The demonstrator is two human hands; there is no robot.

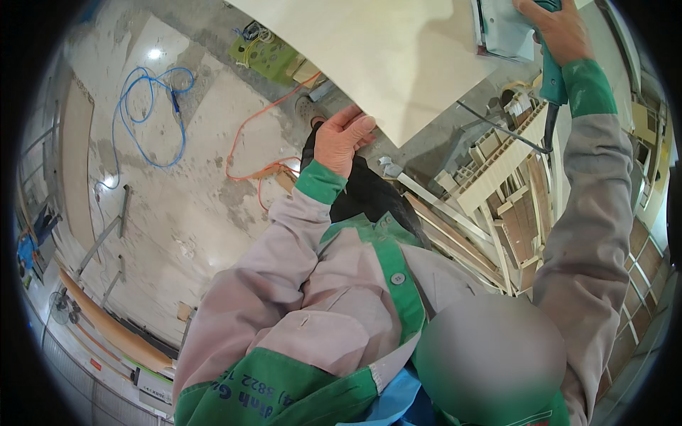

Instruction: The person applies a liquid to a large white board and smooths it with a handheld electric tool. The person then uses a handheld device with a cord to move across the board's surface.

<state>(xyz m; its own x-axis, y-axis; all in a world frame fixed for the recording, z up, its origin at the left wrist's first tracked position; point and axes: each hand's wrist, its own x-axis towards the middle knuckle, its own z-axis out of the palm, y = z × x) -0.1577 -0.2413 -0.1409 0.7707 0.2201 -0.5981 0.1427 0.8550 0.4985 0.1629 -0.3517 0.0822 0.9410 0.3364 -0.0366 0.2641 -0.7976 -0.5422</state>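
Note:
A pale cream panel (398, 64) stretches across the top of the view, one corner pointing toward me. At its left edge, beside that corner, is my left hand (344, 138), its fingers closed at the board's rim; part of them is hidden. Up at the right, my right hand (565, 32) wraps round the teal handle of a belt sander (506, 28), which has a silver body. The sander rests over the panel's surface, cut off by the top of the view. Its dark cord (549, 131) drops from the handle end.
Wood offcuts and strips (497, 177) are piled below the panel on the right. An orange cord (245, 131) and a coiled blue hose (153, 113) lie on the stained floor at left. A green sack (266, 57) sits near the panel; a fan (62, 309) stands far left.

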